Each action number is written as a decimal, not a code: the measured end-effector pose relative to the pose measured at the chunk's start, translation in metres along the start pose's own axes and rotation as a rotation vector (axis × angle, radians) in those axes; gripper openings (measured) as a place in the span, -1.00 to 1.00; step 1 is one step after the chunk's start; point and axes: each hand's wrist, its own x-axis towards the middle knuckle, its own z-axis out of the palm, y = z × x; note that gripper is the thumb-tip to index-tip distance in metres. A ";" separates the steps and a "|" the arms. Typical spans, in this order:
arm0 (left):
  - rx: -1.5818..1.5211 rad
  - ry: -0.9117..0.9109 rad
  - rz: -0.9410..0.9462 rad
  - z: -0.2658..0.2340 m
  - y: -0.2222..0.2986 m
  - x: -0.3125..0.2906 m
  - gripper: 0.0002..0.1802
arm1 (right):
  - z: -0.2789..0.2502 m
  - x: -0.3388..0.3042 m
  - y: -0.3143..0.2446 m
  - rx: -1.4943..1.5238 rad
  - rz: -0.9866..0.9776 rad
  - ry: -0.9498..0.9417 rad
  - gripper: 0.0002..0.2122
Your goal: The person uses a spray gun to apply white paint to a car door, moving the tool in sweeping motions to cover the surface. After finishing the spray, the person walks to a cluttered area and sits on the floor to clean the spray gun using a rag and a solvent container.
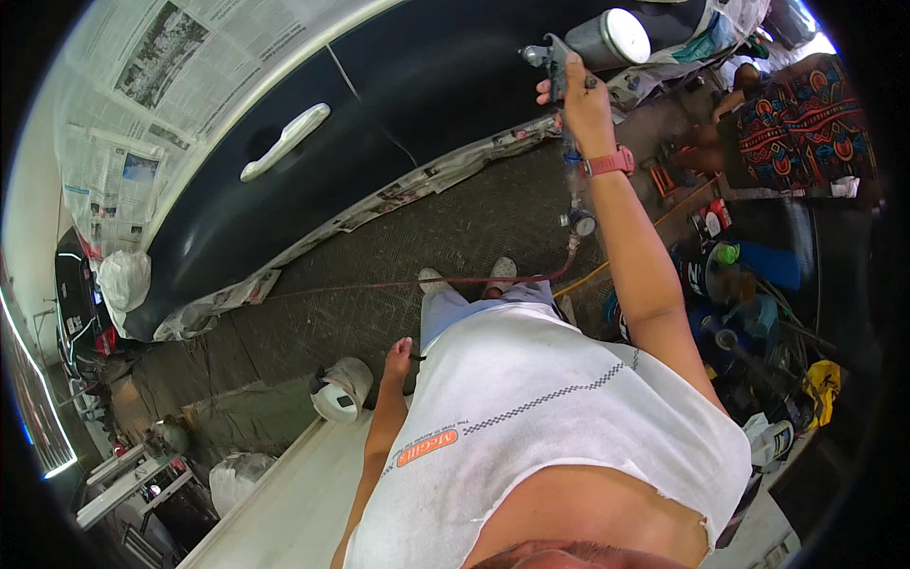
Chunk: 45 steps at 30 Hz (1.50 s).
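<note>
Far left: newspaper sheets (166, 57) masking along dark car panel (370, 104), pale door handle (286, 142) on it. White-and-grey item (341, 389) at edge of pale counter (284, 493). Left hand (399, 357) down beside shirt (559, 408), fingers curled; can't tell if it's holding anything. Right hand (586, 106), red wristband (609, 161), grips spray gun (557, 68) at upper right, in front of panel. Round gauge (582, 224) below gun, reddish hose (455, 281) running left from it. Grey cup (607, 40) on gun, white end showing. Far right: another person's patterned garment (801, 123).
</note>
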 end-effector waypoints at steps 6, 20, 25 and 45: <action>0.016 -0.002 0.033 -0.006 -0.004 0.007 -0.36 | -0.037 0.015 0.001 -0.035 0.001 0.144 -0.46; -0.045 0.061 -0.025 -0.012 0.020 -0.012 -0.39 | 0.028 -0.020 -0.003 0.011 0.033 -0.048 -0.49; -0.032 0.033 -0.015 -0.012 0.009 -0.006 -0.38 | 0.071 -0.043 -0.002 0.075 0.011 -0.222 -0.50; -0.029 -0.002 0.029 -0.012 0.000 -0.007 -0.35 | -0.016 0.009 0.011 0.026 -0.002 0.104 -0.46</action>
